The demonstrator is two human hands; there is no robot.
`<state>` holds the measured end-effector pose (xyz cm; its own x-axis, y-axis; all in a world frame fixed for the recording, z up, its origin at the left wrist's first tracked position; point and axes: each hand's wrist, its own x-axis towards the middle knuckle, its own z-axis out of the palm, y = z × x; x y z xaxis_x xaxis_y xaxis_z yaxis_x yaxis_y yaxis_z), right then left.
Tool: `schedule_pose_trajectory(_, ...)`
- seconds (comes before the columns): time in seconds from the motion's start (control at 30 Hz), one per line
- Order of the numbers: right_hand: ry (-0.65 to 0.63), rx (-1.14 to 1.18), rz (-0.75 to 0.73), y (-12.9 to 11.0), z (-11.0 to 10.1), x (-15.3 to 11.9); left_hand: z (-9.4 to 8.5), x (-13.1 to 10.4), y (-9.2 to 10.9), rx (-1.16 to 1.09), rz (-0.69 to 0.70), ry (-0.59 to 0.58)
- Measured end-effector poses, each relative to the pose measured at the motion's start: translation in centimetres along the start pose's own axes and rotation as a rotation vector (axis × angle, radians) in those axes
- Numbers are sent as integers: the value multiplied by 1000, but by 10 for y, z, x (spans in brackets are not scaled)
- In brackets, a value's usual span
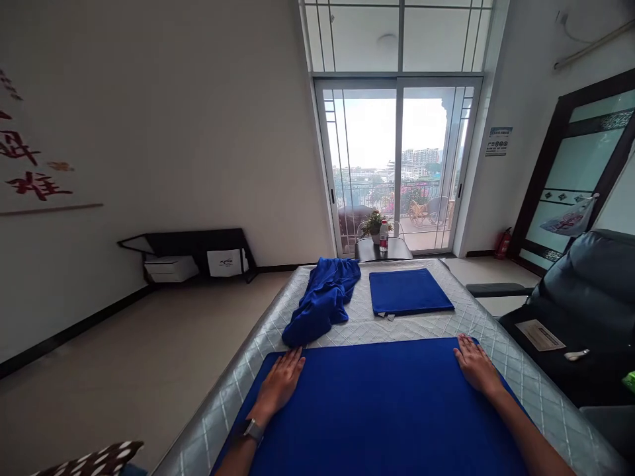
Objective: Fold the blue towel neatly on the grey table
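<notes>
A large blue cloth (377, 403) lies spread flat over the near part of a quilted mattress (268, 340). My left hand (282, 378) rests palm down near its far left corner, fingers stretched out. At the far right corner, my right hand (473, 363) lies flat too, with its fingers extended. Just beyond my left hand is a crumpled blue cloth (325, 297), loosely heaped. To the right of that heap sits a folded blue cloth (411, 291), square and flat, with small white tags at its near edge.
A black office chair (590, 297) with a brush (576, 355) on its seat stands at the right. Behind the mattress, a small table (360, 250) holds a plant (376, 223) and a bottle (383, 237). A low black rack (171, 241) lies along the left wall.
</notes>
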<state>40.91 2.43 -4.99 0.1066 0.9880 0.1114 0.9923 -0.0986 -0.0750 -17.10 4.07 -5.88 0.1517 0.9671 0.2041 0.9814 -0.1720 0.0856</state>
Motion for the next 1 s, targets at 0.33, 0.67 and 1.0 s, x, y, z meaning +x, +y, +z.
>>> schedule_pose_trajectory(0.33,100,-28,-1,33,36,14,19,-8,-59,87,-122,28)
schedule_pose_trajectory(0.67,80,-1,40,29,31,14,32,-11,-71,108,-47,57)
schedule_pose_trajectory(1.0,137,-30,25,0,-8,-7,-14,-10,-22,19,-203,154)
